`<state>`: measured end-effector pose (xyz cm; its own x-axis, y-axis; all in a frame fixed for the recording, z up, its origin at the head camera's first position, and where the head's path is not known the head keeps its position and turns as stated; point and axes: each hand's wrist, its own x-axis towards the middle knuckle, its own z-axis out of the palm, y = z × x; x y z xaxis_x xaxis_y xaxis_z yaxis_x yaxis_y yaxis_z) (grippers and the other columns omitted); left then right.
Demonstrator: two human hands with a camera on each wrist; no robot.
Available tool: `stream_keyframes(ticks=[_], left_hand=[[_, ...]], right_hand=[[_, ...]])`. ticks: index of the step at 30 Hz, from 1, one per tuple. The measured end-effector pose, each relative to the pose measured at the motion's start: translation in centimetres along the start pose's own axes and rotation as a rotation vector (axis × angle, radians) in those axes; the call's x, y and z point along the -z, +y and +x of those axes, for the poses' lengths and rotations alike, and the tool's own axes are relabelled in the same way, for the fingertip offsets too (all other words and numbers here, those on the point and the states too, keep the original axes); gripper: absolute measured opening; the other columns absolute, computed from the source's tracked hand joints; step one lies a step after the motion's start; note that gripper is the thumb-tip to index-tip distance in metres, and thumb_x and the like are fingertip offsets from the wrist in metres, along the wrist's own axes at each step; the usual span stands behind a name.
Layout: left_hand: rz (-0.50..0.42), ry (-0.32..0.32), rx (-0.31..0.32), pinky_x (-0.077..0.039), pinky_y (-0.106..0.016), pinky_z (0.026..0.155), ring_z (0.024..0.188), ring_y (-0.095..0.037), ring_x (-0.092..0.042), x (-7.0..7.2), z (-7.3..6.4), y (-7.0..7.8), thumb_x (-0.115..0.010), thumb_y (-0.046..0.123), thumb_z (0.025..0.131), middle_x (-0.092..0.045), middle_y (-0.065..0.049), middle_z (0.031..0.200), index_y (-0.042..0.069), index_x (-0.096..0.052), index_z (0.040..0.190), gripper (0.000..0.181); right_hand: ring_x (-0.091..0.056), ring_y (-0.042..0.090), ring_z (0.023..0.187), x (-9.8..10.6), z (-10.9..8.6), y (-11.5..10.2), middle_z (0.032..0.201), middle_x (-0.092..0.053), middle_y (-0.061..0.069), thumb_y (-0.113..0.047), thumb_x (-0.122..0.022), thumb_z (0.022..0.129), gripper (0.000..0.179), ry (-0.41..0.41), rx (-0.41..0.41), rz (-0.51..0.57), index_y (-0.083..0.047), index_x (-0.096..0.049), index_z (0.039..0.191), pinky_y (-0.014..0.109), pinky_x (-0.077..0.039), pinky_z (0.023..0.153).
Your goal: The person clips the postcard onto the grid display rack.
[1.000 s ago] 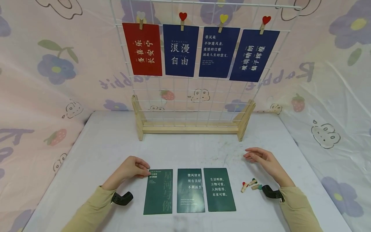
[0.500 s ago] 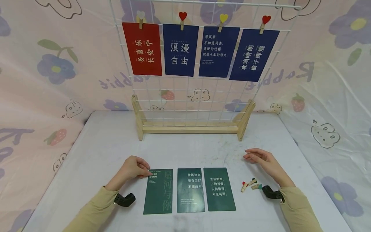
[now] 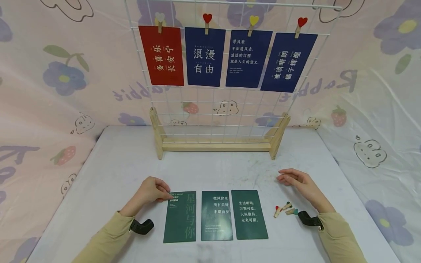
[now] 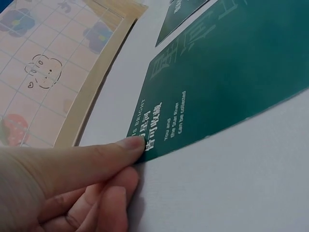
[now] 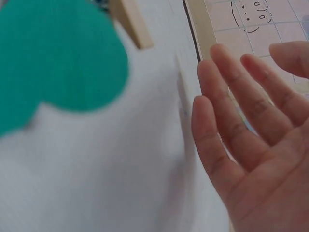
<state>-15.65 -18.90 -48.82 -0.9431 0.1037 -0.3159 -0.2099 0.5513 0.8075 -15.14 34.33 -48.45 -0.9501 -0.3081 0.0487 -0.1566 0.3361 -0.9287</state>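
Observation:
At the left of a row of green cards, my left hand (image 3: 152, 192) pinches the top-left corner of the leftmost green card (image 3: 179, 223). In the left wrist view the thumb (image 4: 130, 149) lies on the card's printed face, and the other fingers are curled below its edge. Beside it on the table lie the middle green card (image 3: 216, 219) and the right green card (image 3: 249, 217). My right hand (image 3: 300, 184) holds nothing, its fingers loosely extended, just beyond several small wooden clothespins (image 3: 284, 210). One clothespin's green heart (image 5: 72, 58) looms large in the right wrist view.
A white wire grid rack on a wooden base (image 3: 215, 147) stands at the back. Clipped along its upper part are a red card (image 3: 164, 73) and several blue cards, each under a heart clothespin. Patterned cloth (image 3: 368, 109) hangs behind and at the sides.
The left hand and forearm shift very slightly to the right at the card's corner, between the first and second frames. The right hand and the cards stay practically where they were.

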Motion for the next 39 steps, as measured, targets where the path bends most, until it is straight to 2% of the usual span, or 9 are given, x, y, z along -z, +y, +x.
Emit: stream_keyframes(ticks=[12,20,24,29,33,39], left_hand=[[-0.045,-0.028,-0.046,-0.045,-0.025,0.047,0.052,-0.012,-0.05,0.7,0.1,-0.2,-0.086,0.004,0.068,-0.059,-0.004,0.063,0.0,-0.068,0.078,0.021],[-0.031,-0.062,-0.119,-0.048,-0.027,0.051,0.06,-0.014,-0.054,1.7,0.2,-0.1,-0.082,0.003,0.072,-0.063,-0.003,0.066,-0.002,-0.065,0.082,0.02],[-0.083,-0.08,-0.081,-0.052,-0.028,0.054,0.061,-0.016,-0.058,2.1,0.5,-0.3,-0.079,0.003,0.077,-0.063,-0.004,0.067,-0.004,-0.061,0.088,0.022],[-0.195,-0.061,0.013,-0.057,-0.029,0.061,0.066,-0.018,-0.062,2.3,0.8,-0.6,-0.074,0.002,0.082,-0.066,-0.007,0.077,-0.006,-0.059,0.1,0.025],[-0.235,-0.06,0.029,-0.058,-0.031,0.064,0.069,-0.018,-0.063,2.5,1.1,-0.4,-0.071,0.001,0.084,-0.065,-0.009,0.082,-0.007,-0.057,0.107,0.028],[-0.235,-0.056,0.037,-0.058,-0.031,0.064,0.069,-0.018,-0.063,2.4,1.5,-0.4,-0.071,0.0,0.084,-0.065,-0.009,0.083,-0.007,-0.057,0.11,0.03]], right_hand=[[-0.064,0.021,0.099,0.9,-0.7,0.3,0.111,-0.062,0.029,-0.011,-0.047,0.102,0.035,0.007,0.003,-0.031,0.014,-0.049,0.126,0.025,-0.054,0.079],[-0.064,0.019,0.096,1.2,-1.5,0.6,0.114,-0.064,0.022,-0.017,-0.05,0.101,0.035,-0.014,-0.092,-0.075,0.008,-0.053,0.124,0.029,-0.054,0.073],[-0.063,0.021,0.093,1.3,-1.8,0.4,0.114,-0.065,0.018,-0.02,-0.052,0.1,0.034,-0.03,-0.145,-0.085,0.005,-0.055,0.124,0.029,-0.052,0.069],[-0.06,0.023,0.088,1.5,-2.3,0.2,0.111,-0.067,0.013,-0.025,-0.055,0.099,0.036,-0.072,-0.218,-0.111,0.0,-0.056,0.125,0.028,-0.045,0.067],[-0.06,0.024,0.086,2.0,-2.6,0.3,0.112,-0.066,0.013,-0.023,-0.054,0.1,0.037,-0.132,-0.228,-0.118,0.001,-0.055,0.127,0.028,-0.042,0.066],[-0.063,0.018,0.094,2.8,-2.9,0.9,0.119,-0.063,0.018,-0.018,-0.059,0.097,0.039,-0.239,-0.259,-0.058,0.006,-0.054,0.127,0.024,-0.05,0.076]])
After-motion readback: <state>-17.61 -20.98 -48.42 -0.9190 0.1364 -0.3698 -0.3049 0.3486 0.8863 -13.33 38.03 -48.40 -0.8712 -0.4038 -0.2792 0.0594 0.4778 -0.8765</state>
